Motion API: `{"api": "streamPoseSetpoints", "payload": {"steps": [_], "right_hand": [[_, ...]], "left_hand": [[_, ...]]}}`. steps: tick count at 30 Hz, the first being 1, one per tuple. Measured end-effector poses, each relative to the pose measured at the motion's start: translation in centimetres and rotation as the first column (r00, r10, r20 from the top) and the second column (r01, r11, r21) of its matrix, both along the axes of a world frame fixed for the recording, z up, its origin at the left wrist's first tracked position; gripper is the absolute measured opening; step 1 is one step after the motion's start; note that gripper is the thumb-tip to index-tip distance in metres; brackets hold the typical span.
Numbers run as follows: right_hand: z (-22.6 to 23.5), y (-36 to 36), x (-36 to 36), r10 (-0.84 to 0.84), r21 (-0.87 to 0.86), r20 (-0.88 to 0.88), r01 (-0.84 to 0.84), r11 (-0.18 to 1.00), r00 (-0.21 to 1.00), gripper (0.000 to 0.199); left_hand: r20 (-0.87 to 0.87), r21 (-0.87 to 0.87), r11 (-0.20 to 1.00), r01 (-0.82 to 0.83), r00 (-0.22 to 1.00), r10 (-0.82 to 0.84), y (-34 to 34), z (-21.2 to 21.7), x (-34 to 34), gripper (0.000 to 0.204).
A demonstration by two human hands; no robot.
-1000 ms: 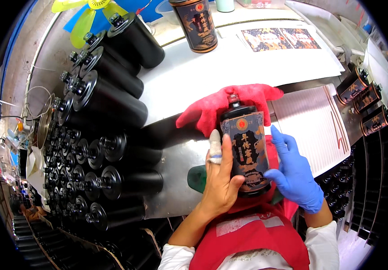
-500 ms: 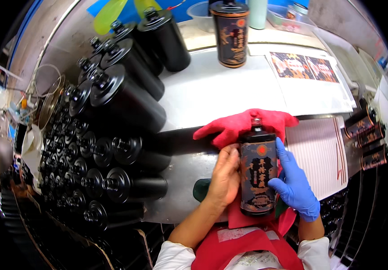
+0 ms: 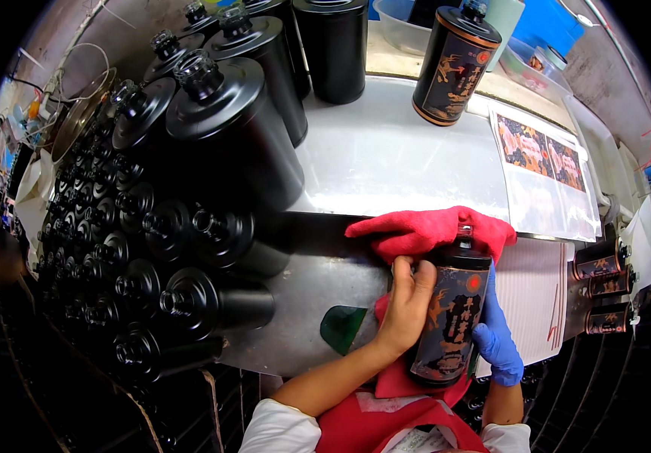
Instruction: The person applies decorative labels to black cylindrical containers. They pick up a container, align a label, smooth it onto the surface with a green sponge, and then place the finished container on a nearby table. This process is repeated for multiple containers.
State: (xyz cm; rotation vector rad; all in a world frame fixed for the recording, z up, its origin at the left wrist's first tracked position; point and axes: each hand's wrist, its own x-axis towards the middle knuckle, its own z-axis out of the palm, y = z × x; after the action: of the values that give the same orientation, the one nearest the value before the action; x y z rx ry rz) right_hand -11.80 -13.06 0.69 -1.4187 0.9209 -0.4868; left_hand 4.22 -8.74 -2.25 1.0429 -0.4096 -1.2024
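Observation:
A black bottle (image 3: 454, 332) with an ornate orange-and-grey label leans a little to the right in front of me, its clear glass neck uppermost. My right hand (image 3: 499, 343), in a blue glove, grips its right side. My bare left hand (image 3: 407, 306) has its fingers bent, with the fingertips pressed at the label's upper left edge. Behind the bottle's neck lies a red cloth (image 3: 424, 230), and more red fabric shows under the bottle. A dark green flat piece (image 3: 343, 329) rests on the metal table, left of my left hand.
Many plain black bottles (image 3: 235, 143) crowd the left side, some standing and some on their sides. One labelled bottle (image 3: 458, 68) stands at the back. Printed sheets (image 3: 544, 174) and a striped stack (image 3: 529, 302) lie to the right, near several labelled bottles (image 3: 609, 283).
My left hand has moved up along the bottle's left side, its fingers now bent in. The bottle has tilted to the right and turned slightly. The whole view has shifted.

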Motion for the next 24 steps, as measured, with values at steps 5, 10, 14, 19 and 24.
{"api": "streamPoseSetpoints", "payload": {"steps": [5, 10, 14, 19, 24], "right_hand": [[-0.4, 0.1, 0.0, -0.011, -0.002, -0.029, 0.011, 1.000, 1.000, 0.120], [-0.6, 0.0, -0.2, -0.007, 0.015, -0.020, 0.007, 1.000, 1.000, 0.120], [-1.0, -0.1, -0.5, -0.004, -0.025, -0.066, 0.002, 1.000, 0.998, 0.117], [0.3, 0.0, 0.0, 0.002, -0.022, -0.039, -0.003, 1.000, 0.999, 0.115], [-0.3, 0.0, -0.5, -0.005, -0.031, -0.023, 0.005, 0.999, 1.000, 0.115]], "left_hand": [[0.315, 0.004, 0.999, 0.054, 0.948, -0.052, -0.5, -1.2, 1.1, 0.036], [0.278, 0.077, 0.997, 0.006, 0.960, -0.027, -1.3, -0.7, 1.0, 0.036], [-0.136, 0.001, 0.999, -0.051, 0.989, 0.051, -0.2, -1.3, 0.3, 0.022], [-0.169, 0.047, 0.996, 0.071, 0.984, -0.062, 4.8, 1.4, 1.0, 0.027], [-0.305, 0.036, 0.979, 0.199, 0.935, -0.179, 5.2, 4.1, 1.7, 0.028]]}}
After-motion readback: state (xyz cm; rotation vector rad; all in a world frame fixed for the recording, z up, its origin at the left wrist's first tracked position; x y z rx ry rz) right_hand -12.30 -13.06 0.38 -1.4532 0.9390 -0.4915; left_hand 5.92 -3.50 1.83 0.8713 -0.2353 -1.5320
